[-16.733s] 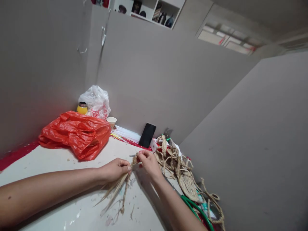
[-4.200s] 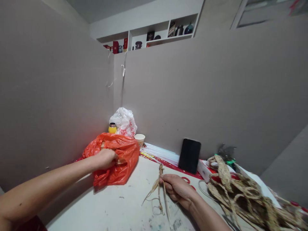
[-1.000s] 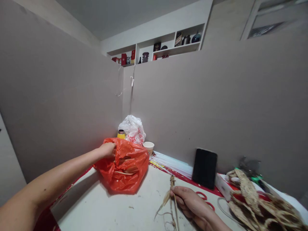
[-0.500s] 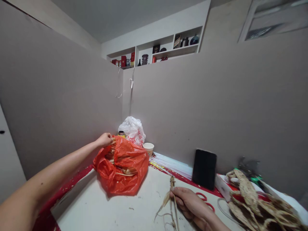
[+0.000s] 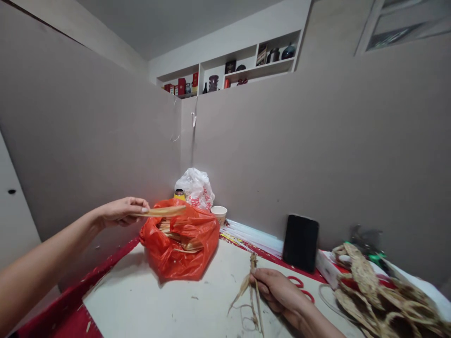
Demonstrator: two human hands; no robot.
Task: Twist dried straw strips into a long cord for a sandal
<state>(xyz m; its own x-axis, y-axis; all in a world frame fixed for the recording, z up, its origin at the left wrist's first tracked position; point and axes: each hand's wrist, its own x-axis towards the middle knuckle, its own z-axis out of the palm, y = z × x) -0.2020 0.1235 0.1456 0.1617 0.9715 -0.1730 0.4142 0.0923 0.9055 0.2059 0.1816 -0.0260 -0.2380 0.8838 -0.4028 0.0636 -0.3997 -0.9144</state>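
Note:
My left hand (image 5: 123,211) pinches one end of a long, pale dried husk strip (image 5: 165,211), held level above an orange-red plastic bag (image 5: 202,256). More dried strips (image 5: 183,244) show in the bag's mouth. Over the white board, my right hand (image 5: 276,291) grips a thin bundle of dry, twisted plant stalks (image 5: 252,270) between thumb and fingers. Its knotted top points up, and loose ends hang down to the board. Partly behind that hand lie red-handled scissors (image 5: 298,281); their blades are hidden.
A dark tablet (image 5: 300,241) leans against the wall. Woven dry-plant pieces (image 5: 394,305) crowd the right. At the back stand a paper cup (image 5: 219,214), a white plastic bag (image 5: 195,185) and a yellow jar (image 5: 179,194). The white board (image 5: 141,300) covers a red cloth (image 5: 66,310).
My left hand has drawn a husk strip out of the orange-red bag and moved left with it. The right hand keeps its grip on the stalks, nearly still.

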